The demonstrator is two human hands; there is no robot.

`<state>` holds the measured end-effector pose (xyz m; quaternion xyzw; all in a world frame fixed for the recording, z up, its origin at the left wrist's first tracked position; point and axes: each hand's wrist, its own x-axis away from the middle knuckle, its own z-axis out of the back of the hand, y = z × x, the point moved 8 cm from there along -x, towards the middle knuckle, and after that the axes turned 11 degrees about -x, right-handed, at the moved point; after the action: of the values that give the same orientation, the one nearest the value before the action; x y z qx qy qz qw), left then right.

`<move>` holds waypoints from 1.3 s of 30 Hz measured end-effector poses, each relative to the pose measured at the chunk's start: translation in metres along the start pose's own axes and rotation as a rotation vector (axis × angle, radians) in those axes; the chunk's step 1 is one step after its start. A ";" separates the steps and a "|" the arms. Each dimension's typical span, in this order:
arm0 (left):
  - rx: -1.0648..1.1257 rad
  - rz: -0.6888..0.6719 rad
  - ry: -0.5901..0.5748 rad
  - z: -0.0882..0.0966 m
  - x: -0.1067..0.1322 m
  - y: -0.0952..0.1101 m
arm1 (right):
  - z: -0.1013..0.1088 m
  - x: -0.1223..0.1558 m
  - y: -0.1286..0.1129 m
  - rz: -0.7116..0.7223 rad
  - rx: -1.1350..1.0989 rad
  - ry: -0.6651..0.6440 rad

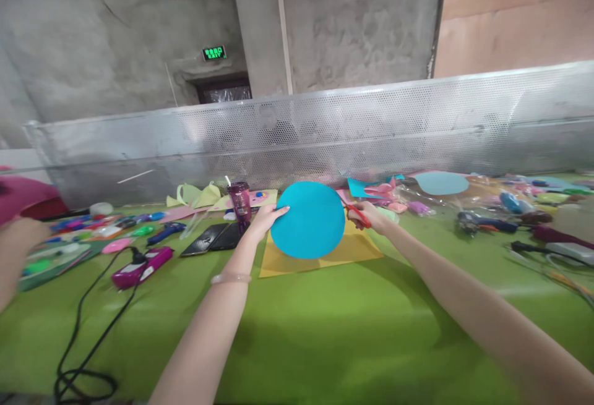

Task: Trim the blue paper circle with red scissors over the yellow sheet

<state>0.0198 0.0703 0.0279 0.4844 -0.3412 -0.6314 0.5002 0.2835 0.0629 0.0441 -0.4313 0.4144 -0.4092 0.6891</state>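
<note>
My left hand (265,219) pinches the left edge of a round blue paper disc (309,219) and holds it up over a yellow paper sheet (357,249) that lies on the green table (297,324). My right hand (371,215) is closed on red-handled scissors (358,214), whose blades meet the disc's right edge. A bracelet sits on my left wrist.
A purple cup (239,202), two dark phones (213,238), a magenta glue gun (142,267) with a black cable and scattered craft bits lie left. Another person's arm (13,250) shows at far left. Paper pieces, tools and cables clutter the right. A perforated metal barrier (325,127) stands behind.
</note>
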 end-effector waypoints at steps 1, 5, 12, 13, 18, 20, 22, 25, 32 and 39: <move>0.004 0.006 -0.001 0.000 -0.001 -0.001 | -0.001 0.001 -0.001 0.010 0.003 -0.002; -0.010 -0.003 0.002 0.001 0.000 -0.001 | -0.003 0.004 -0.005 0.029 0.003 -0.021; -0.034 -0.015 -0.016 -0.001 0.002 0.002 | -0.003 0.001 -0.003 0.048 0.027 -0.029; -0.034 -0.012 -0.017 -0.001 0.002 0.001 | -0.002 0.001 -0.002 0.042 0.022 -0.019; -0.028 0.013 -0.012 0.000 -0.001 -0.004 | -0.002 0.001 -0.004 0.057 -0.022 -0.023; -0.032 0.007 -0.011 0.000 -0.001 -0.003 | -0.001 0.001 -0.002 0.030 -0.039 -0.011; -0.033 0.001 -0.014 -0.001 0.000 -0.001 | 0.000 0.001 0.000 0.004 -0.047 0.000; -0.030 -0.002 -0.016 -0.001 0.002 0.002 | 0.000 0.000 0.000 0.002 -0.038 -0.011; -0.020 0.004 -0.018 -0.001 0.001 0.000 | -0.003 0.004 -0.004 0.018 -0.026 -0.030; -0.028 0.014 -0.022 -0.001 -0.001 -0.004 | -0.002 0.002 -0.002 0.027 0.009 -0.019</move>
<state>0.0194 0.0725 0.0246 0.4681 -0.3411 -0.6380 0.5075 0.2822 0.0597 0.0449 -0.4264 0.4116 -0.3976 0.7005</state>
